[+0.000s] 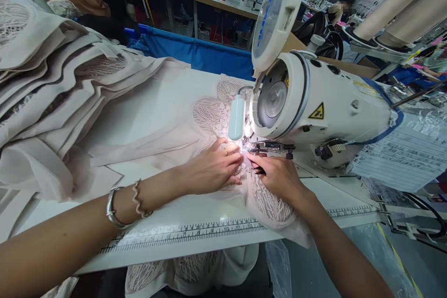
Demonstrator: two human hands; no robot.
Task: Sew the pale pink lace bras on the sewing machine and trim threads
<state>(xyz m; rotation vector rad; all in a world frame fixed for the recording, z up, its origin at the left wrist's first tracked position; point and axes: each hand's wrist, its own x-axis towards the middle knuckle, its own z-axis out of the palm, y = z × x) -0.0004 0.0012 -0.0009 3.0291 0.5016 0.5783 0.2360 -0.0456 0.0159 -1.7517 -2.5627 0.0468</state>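
The fingers of the left hand [209, 170] lie lightly curled and close together on a pale pink lace-and-sheer fabric piece [268, 200], pressing it down just left of the lit presser-foot area, slightly right of the frame's centre. The fingers of the right hand [284, 179] are bent inward around a small black tool [259, 170], its type unclear, with the index fingertip on the cloth just beside the left fingertips.

The piece lies beneath and around both hands. Its long axis slants from the lace lobes above the left hand down to the rounded lobe below the right. The upper lobes are nearer the left hand, the lower one nearer the right; at the stitching area neither hand is clearly nearer.

The white industrial sewing machine [331, 98] reaches in from the right of the frame, and a pale green lamp [236, 118] stands just above the left fingers. The white counter [167, 216] has a ruler scale [199, 232] along its near edge; layered fabric pieces [70, 79] fill the upper left.
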